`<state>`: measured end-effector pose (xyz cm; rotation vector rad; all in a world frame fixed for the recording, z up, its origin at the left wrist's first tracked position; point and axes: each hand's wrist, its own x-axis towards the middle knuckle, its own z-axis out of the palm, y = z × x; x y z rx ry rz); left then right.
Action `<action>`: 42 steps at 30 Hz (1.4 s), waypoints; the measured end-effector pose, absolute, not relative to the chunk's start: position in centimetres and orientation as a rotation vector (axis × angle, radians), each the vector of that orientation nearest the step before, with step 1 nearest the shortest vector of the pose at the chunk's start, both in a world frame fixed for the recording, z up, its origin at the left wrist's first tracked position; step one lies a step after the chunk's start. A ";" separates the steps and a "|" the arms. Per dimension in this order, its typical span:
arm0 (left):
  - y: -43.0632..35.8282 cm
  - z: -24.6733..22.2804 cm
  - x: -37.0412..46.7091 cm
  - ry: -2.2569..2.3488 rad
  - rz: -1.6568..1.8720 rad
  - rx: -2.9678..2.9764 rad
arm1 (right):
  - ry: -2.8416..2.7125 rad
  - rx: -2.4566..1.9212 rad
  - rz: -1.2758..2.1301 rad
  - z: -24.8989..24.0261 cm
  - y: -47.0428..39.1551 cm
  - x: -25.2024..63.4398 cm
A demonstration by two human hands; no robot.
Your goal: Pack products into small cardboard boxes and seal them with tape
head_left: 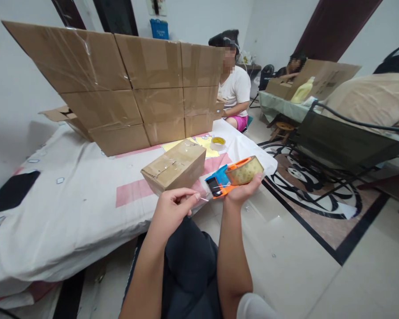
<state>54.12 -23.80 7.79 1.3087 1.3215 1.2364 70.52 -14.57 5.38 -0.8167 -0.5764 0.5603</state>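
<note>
The right hand (242, 191) grips a blue and orange plastic tape dispenser (221, 177) from below, its wide roll of yellowish, translucent tape (249, 171) tilted toward the palm. The left hand (176, 206) is closed, thumb and forefinger pinching a thin whitish strip (203, 199) that points toward the dispenser's dark front end; whether it touches the dispenser, I cannot tell. Just beyond the left hand, a closed brown cardboard box (174, 166) with shiny tape across its top sits near the edge of a worktop (96, 221) covered in white and pink cloth. Behind the box and to its right, a clear tape roll with a yellow core (218, 143) lies flat on the cloth. Farther back, brown cardboard boxes stand in a tall stack (136, 88), three rows high on the facing side. A person in a white shirt (237, 88) sits beyond the stack's right end, partly hidden by it
</note>
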 end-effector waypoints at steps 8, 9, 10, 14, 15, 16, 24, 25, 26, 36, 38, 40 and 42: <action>-23.9 7.6 53.1 1.301 1.224 1.303 | -0.497 -0.755 0.395 6.6 -15.5 68.9; -23.9 7.7 52.9 1.301 1.220 1.302 | -0.486 -0.750 0.398 6.8 -15.6 68.8; -23.9 7.8 52.8 1.302 1.215 1.298 | -0.487 -0.750 0.396 6.9 -15.7 68.6; -24.3 8.2 52.1 1.304 1.210 1.280 | -0.551 -0.764 0.348 6.8 -15.7 68.1; -24.5 8.3 51.8 1.299 1.214 1.280 | -0.552 -0.759 0.338 6.8 -15.7 67.9; -24.6 8.3 51.6 1.294 1.217 1.283 | -0.542 -0.749 0.337 6.8 -15.7 67.7; -24.6 8.0 50.4 1.278 1.204 1.265 | -0.480 -0.679 0.450 7.2 -16.0 66.6; -24.5 8.0 50.4 1.275 1.205 1.260 | -0.476 -0.672 0.469 7.3 -16.1 66.6; -24.4 8.0 50.5 1.269 1.205 1.255 | -0.472 -0.664 0.483 7.3 -16.1 66.7; -23.7 7.7 51.3 1.276 1.212 1.259 | -0.585 -0.711 0.501 7.4 -15.9 67.3; -23.6 7.5 51.3 1.274 1.201 1.269 | -0.523 -0.699 0.510 7.5 -15.9 67.3; -23.4 7.2 51.3 1.268 1.195 1.272 | -0.497 -0.691 0.531 7.4 -15.8 67.4; -23.2 6.9 51.3 1.256 1.199 1.271 | -0.508 -0.705 0.546 7.2 -15.7 67.4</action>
